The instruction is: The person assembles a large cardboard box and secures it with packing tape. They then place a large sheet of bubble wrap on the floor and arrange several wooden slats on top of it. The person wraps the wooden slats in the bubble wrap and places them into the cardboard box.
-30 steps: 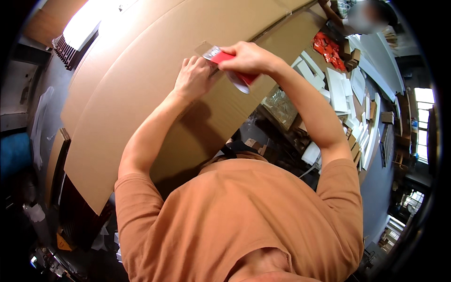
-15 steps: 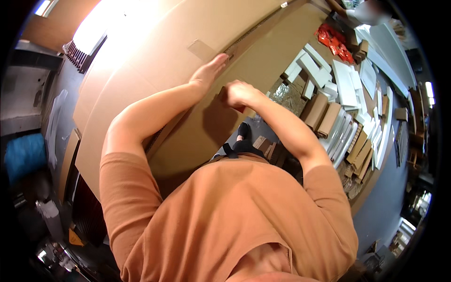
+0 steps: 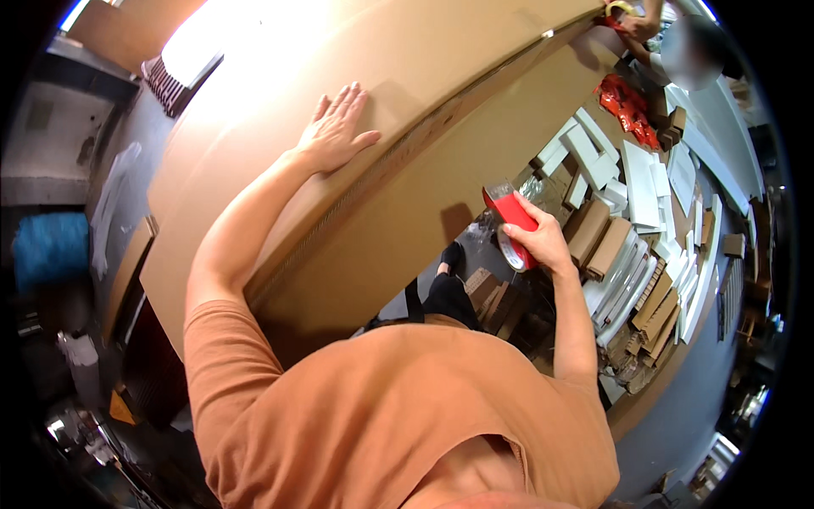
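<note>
Head view is showing a big cardboard box (image 3: pixel 254 170) stretching across the upper middle, its long near edge slanting from lower left to upper right. The person's left hand (image 3: pixel 335 136) is resting on the top of the box, palm down, fingers spread and thumb pointing out toward that edge; it is gripping nothing. The right hand (image 3: pixel 540 240) is curling firmly around a red tape dispenser (image 3: pixel 520 214), holding it to the right of the box and apart from it, with its toothed end tilting up and to the left. A roll (image 3: pixel 511 252) is sitting at the dispenser's lower end. A small dark shadow is falling on the box's near side, left of the dispenser. Below it, a dark shoe (image 3: pixel 454 254) is showing on the floor.

Beyond the right hand, brown blocks (image 3: pixel 609 248) are lying near the wrist, and white pieces (image 3: pixel 640 182) are piling up behind them. Red plastic (image 3: pixel 627 110) is lying above the pile. At the upper right, a co-worker's hand (image 3: pixel 642 27) is appearing near the far end of the box, beside a yellow ring (image 3: pixel 621 8). Off to the left, a blue bundle (image 3: pixel 51 246) is standing well apart from the box.
</note>
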{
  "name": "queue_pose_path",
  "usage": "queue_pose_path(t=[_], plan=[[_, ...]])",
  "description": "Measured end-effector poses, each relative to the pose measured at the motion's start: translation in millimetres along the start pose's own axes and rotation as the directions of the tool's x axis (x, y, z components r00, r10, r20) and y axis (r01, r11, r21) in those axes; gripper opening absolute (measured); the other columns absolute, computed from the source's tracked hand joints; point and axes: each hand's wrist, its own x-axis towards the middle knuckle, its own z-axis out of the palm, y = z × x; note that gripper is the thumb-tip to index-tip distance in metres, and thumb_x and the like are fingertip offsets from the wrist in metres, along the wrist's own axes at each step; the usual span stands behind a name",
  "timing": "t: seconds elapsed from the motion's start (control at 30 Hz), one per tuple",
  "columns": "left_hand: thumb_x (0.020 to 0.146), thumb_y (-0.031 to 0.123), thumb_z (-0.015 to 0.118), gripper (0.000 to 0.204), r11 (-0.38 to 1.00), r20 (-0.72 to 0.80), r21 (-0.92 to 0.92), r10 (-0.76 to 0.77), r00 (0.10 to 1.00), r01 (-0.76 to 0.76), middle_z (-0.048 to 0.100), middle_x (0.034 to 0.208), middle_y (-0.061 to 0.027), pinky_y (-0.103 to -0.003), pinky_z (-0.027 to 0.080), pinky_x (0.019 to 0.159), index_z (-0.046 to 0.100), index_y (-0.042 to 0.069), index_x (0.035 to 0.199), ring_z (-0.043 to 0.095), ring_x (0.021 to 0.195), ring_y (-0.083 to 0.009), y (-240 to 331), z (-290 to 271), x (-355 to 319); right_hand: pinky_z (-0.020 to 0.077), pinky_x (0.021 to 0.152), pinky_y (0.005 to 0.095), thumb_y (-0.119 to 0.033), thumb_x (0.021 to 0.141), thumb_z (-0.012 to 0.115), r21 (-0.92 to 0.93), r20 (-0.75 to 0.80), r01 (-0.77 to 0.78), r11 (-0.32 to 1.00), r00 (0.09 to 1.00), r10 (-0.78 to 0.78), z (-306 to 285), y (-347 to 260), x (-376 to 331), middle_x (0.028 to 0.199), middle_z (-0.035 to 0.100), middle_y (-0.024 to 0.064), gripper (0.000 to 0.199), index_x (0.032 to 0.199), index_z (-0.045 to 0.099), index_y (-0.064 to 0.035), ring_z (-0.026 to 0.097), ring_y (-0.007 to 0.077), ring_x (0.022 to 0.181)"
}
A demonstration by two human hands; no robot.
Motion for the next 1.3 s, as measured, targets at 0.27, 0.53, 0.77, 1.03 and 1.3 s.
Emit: queue_pose_path(t=[0.27,0.53,0.77,1.03,1.3], plan=[[0.068,0.038,0.073,0.1,0.997,-0.011,-0.067,0.036,0.999,-0.037,0.024,0.146,-0.0179,-0.045,0.01,0.114,0.018,0.0,0.142,0.018,0.138,-0.0307,-47.2,-7.2,-278.2,0.0456,0.088,0.0281,-0.017,0.074,0.072,0.375,-0.177,0.294,0.879,0.954,-0.243,206.2,-80.2,-54.4,0.119,0.059,0.012,0.068,0.135,0.045,-0.0037,0.058,0.0144,0.1],[0.069,0.015,0.07,0.033,0.952,-0.332,-0.302,-0.064,0.941,-0.042,0.047,0.102,-0.0089,-0.039,0.031,0.092,0.049,0.008,0.093,0.043,0.107,-0.0283,-55.3,21.4,-305.2,0.0492,0.083,0.0264,-0.023,0.074,0.073,0.249,-0.087,0.461,0.852,0.887,-0.454,299.2,-201.5,-43.9,0.107,0.065,0.0141,0.066,0.129,0.048,0.0046,0.061,0.0128,0.093],[0.072,0.021,0.069,0.022,0.962,-0.48,-0.233,0.014,0.877,-0.142,0.052,0.098,-0.0045,-0.038,0.034,0.089,0.059,0.009,0.088,0.047,0.101,-0.0232,-54.7,31.5,-306.0,0.0479,0.066,0.0258,-0.041,0.072,0.067,-0.273,0.337,0.214,0.938,0.934,-0.115,318.1,-302.9,-16.9,0.088,0.065,0.0095,0.067,0.125,0.056,-0.0022,0.059,0.0145,0.072],[0.07,0.022,0.073,0.022,0.972,-0.484,-0.227,-0.057,0.873,-0.062,0.053,0.096,-0.0053,-0.04,0.034,0.089,0.058,0.008,0.078,0.047,0.102,-0.0244,-61.0,41.5,-308.7,0.0506,0.078,0.0331,-0.04,0.071,0.064,-0.462,0.346,0.235,0.855,0.936,-0.071,301.9,-240.9,-88.1,0.091,0.068,0.0153,0.053,0.117,0.062,-0.0142,0.065,0.0244,0.081],[0.086,0.024,0.054,0.053,0.854,-0.123,0.406,0.405,0.906,-0.327,0.03,0.148,-0.0012,-0.049,0.002,0.114,0.044,0.009,0.136,0.017,0.14,-0.0263,-47.3,34.8,-296.6,0.0534,0.074,0.0372,-0.027,0.069,0.061,-0.634,0.298,0.111,0.765,0.948,0.109,342.6,-191.7,-77.7,0.085,0.068,0.0171,0.031,0.086,0.068,-0.0031,0.067,0.0297,0.082]])
